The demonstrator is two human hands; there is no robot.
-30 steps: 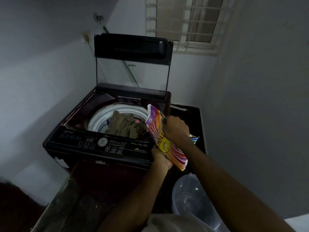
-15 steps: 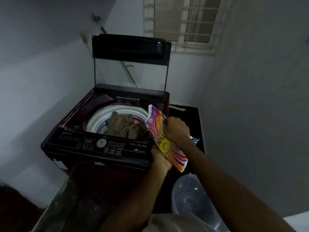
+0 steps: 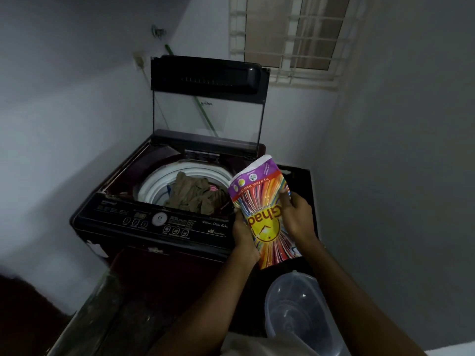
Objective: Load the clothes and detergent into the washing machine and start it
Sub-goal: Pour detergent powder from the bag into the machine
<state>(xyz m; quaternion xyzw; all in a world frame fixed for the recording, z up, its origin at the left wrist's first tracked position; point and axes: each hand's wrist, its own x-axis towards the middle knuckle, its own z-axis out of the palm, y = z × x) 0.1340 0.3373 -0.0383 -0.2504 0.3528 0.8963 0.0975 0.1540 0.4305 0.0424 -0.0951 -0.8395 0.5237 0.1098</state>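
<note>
Though tilted, detergent packet between fingers

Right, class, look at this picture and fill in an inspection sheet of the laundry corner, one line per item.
Surface: washing machine top, lid raised.
Job's things: clothes in the drum; detergent packet held at the machine's front right corner.
Clutter: clear plastic tub, near right.
Grips: left hand and right hand both hold the packet.
Cables: green hose on the wall behind the lid.
Surroundings: barred window, plain walls.
</note>
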